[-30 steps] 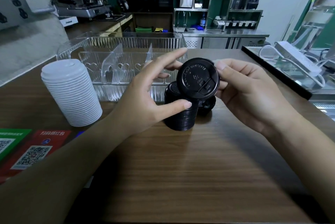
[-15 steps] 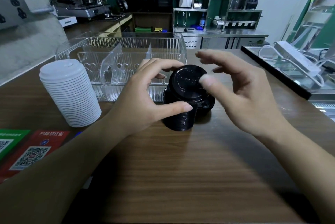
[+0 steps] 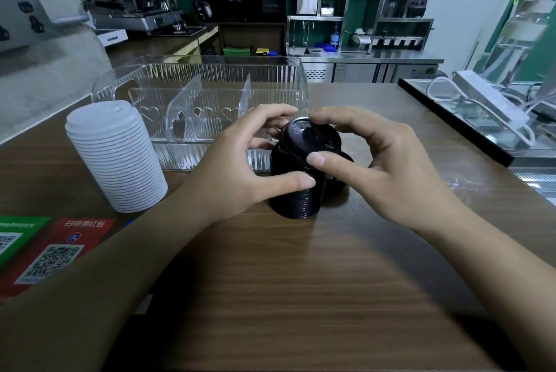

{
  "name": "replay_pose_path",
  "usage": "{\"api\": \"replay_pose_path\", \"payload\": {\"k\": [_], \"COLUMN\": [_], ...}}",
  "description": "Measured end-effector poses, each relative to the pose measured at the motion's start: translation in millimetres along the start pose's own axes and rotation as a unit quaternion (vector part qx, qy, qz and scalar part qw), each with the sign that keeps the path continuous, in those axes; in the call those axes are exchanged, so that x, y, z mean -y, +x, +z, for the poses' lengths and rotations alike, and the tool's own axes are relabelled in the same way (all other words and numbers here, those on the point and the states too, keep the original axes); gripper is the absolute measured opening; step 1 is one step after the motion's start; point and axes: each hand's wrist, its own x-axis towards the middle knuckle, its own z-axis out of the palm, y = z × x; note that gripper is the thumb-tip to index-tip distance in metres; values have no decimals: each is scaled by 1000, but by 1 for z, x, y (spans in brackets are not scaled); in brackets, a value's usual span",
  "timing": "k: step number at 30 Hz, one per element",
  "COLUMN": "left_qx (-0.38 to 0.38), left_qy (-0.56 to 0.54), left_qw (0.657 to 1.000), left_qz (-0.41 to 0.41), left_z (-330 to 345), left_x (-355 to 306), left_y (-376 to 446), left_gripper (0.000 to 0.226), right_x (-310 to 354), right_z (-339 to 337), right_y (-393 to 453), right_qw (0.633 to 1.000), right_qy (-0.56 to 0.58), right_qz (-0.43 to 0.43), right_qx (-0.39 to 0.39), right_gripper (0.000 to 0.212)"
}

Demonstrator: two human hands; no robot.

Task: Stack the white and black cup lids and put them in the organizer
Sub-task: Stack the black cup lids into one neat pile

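Observation:
A stack of black cup lids (image 3: pixel 296 200) stands on the wooden counter just in front of the clear organizer (image 3: pixel 210 101). My left hand (image 3: pixel 240 167) grips the stack's left side, thumb on its front. My right hand (image 3: pixel 382 167) curls over the top black lid (image 3: pixel 310 140), thumb and fingers pinching its rim; that lid sits tilted on the stack. Another black lid (image 3: pixel 343 182) lies behind the stack to the right, mostly hidden. A tall stack of white lids (image 3: pixel 115 158) stands at the left, apart from both hands.
The organizer has clear dividers and holds no lids. QR code cards (image 3: pixel 51 251) lie at the counter's left front. A black-edged glass case (image 3: pixel 469 119) with a white power strip runs along the right. Bare wood fills the near counter.
One second ago my right hand held a single black lid upright. It set the lid on the stack, lifted off briefly, and now has closed on the top lid again.

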Motion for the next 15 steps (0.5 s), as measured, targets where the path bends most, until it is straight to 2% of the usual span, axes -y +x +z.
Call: {"api": "replay_pose_path", "payload": {"k": [6, 15], "left_qx": [63, 95], "left_qy": [22, -85], "left_qw": [996, 984], "left_qz": [-67, -125], "left_z": [1, 5], "left_x": [6, 4], "left_y": [-1, 0], "left_gripper": [95, 94], "right_x": [-1, 2], "right_z": [7, 12], "right_y": [0, 1], "right_qw": [998, 997], "right_qy": [15, -19], "right_qz": [56, 66], "right_qx": [13, 41], "right_gripper": [47, 44]}}
